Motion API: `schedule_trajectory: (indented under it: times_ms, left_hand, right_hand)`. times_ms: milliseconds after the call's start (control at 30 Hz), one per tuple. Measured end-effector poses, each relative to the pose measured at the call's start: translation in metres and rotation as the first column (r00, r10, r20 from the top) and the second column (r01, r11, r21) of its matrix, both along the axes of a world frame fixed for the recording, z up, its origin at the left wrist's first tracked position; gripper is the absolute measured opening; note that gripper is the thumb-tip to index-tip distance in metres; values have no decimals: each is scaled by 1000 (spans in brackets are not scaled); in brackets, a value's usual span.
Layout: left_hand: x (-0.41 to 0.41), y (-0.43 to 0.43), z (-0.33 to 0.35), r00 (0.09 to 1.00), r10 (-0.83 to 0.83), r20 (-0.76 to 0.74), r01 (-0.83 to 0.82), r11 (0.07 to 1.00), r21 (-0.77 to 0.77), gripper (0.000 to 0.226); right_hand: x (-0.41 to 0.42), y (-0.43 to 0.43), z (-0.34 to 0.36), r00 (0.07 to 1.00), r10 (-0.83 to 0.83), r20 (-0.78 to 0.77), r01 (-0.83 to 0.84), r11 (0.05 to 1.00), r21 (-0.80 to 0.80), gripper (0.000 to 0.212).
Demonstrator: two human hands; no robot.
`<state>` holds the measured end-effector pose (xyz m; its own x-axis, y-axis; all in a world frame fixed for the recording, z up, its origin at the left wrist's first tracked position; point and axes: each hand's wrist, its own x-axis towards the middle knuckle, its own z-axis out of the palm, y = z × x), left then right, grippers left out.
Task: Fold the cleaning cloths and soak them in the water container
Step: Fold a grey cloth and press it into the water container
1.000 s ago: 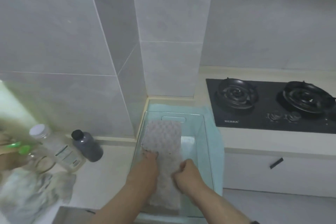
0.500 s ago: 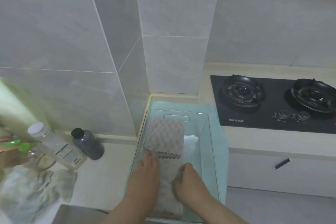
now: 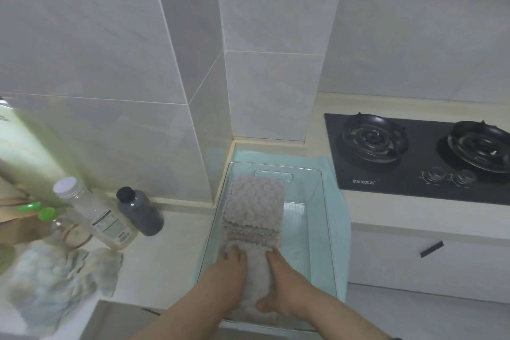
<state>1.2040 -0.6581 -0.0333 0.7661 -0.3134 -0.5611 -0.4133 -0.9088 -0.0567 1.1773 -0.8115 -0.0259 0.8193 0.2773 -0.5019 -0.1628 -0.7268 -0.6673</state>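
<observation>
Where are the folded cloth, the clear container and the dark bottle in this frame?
folded cloth (image 3: pixel 255 201), head view, on its textured upper fold.
clear container (image 3: pixel 317 229), head view, on its right inner wall.
dark bottle (image 3: pixel 140 212), head view, on its dark body.

Container: clear bin (image 3: pixel 327 232) on a teal towel (image 3: pixel 341 229), set on the tabletop (image 3: pixel 171 254).
Cloth: grey-pink textured cloth (image 3: pixel 255 205), far end folded back, lying lengthwise inside the bin.
Left hand (image 3: pixel 229 276): flat on the cloth's near part.
Right hand (image 3: pixel 284 281): just beside it, pressing the cloth.
Left side: clear bottle (image 3: pixel 93 212), dark bottle (image 3: pixel 139 211), crumpled rag (image 3: pixel 49 284).
Right side: black stove (image 3: pixel 414 157).
</observation>
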Motion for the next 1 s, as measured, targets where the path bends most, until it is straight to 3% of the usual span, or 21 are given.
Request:
schedule_trajectory:
  times_ms: [200, 333, 467, 567, 667, 767, 833, 1000]
  left_hand:
    - [2, -1, -12, 999, -1, -38, 3, 999, 42, 86]
    - [4, 0, -10, 998, 42, -43, -43, 999, -17, 86]
    - [3, 4, 14, 998, 13, -65, -19, 996, -87, 84]
    - [4, 11, 35, 999, -44, -14, 38, 956, -290, 73]
    - [7, 27, 61, 997, 4, 79, 44, 807, -589, 50]
    - [16, 52, 90, 973, 211, -91, -196, 559, -806, 39]
    - [22, 70, 106, 922, 322, -213, -327, 356, -875, 40]
    - [19, 95, 137, 795, 506, -335, -377, -21, -926, 40]
  right_hand:
    - [5, 7, -18, 999, 37, 6, -37, 993, -111, 116]
    - [3, 7, -14, 999, -32, 44, 34, 998, -45, 112]
    - [-2, 6, 6, 987, -142, 72, 142, 990, 9, 96]
    - [-4, 7, 31, 964, -220, 151, 216, 975, 44, 69]
    - [-2, 10, 54, 916, -335, 220, 324, 942, 87, 55]
    - [3, 15, 82, 854, -447, 266, 418, 894, 160, 47]
    - [7, 16, 100, 824, -470, 317, 423, 882, 211, 40]
    - [23, 22, 133, 791, -498, 355, 371, 852, 370, 29]
